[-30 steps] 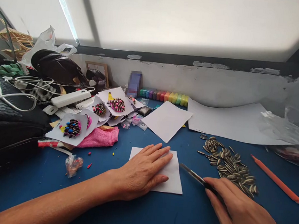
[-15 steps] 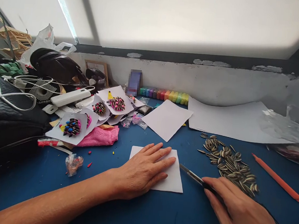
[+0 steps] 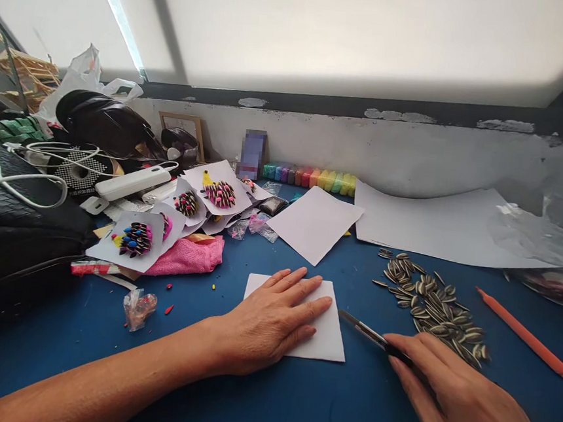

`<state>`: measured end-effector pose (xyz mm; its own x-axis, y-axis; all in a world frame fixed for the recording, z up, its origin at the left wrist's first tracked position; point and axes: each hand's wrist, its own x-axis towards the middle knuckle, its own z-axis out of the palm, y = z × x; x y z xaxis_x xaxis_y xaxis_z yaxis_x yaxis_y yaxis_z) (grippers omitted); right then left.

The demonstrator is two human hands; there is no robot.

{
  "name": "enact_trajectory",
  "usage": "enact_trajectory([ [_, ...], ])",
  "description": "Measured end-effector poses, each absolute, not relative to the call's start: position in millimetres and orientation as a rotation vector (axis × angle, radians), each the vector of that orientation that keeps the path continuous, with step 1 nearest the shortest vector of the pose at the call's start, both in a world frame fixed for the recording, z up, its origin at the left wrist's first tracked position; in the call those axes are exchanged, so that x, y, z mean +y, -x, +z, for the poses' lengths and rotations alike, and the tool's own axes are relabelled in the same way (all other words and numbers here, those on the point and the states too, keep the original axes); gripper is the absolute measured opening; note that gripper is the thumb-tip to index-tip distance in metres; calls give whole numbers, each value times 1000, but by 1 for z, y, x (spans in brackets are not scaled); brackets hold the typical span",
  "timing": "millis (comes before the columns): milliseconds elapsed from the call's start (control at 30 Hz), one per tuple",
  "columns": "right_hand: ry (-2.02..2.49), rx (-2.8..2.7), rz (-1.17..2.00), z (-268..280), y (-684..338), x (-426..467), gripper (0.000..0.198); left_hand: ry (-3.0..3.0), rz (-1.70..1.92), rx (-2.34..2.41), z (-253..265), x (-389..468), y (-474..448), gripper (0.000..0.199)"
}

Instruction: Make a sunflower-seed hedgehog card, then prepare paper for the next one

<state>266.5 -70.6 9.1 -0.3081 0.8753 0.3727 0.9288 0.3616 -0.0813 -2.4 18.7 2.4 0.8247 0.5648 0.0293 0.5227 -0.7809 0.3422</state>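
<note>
Left hand (image 3: 271,325): lay flat, palm down, on the small white paper, its fingers straight and slightly spread, gripping nothing.
Small white paper (image 3: 325,343): was on the blue tabletop (image 3: 294,409), toward the middle of its near edge, partly covered by that hand.
Right hand (image 3: 467,398): had its thumb and fingers closed around the craft knife, near the tabletop's near right corner.
Craft knife (image 3: 364,330): pointed its metal end leftward, the tip just beside the paper's right edge; whether they touched could not be told.
Seeds (image 3: 430,309): were heaped beyond the right hand, striped and loose.
Orange pen (image 3: 524,334): rested aslant toward the right edge.
Blank square sheet (image 3: 314,224): lay beyond the small paper, turned cornerwise.
Large white sheets (image 3: 432,227): reached along the far edge, right of the coloured packets (image 3: 308,178).
Seed-covered figures (image 3: 219,192): sat on papers toward the far left corner, near a pink cloth (image 3: 186,255).
</note>
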Motion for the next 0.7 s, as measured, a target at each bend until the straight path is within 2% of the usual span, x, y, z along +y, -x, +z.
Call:
enact_trajectory([
  [167, 1602, -2178, -325, 16, -258, -69, 39, -2615, 216, 858, 2, 19, 3, 58],
  [700, 1569, -2247, -315, 20, -252, -67, 42, -2611, 245, 851, 2, 17, 1, 59],
])
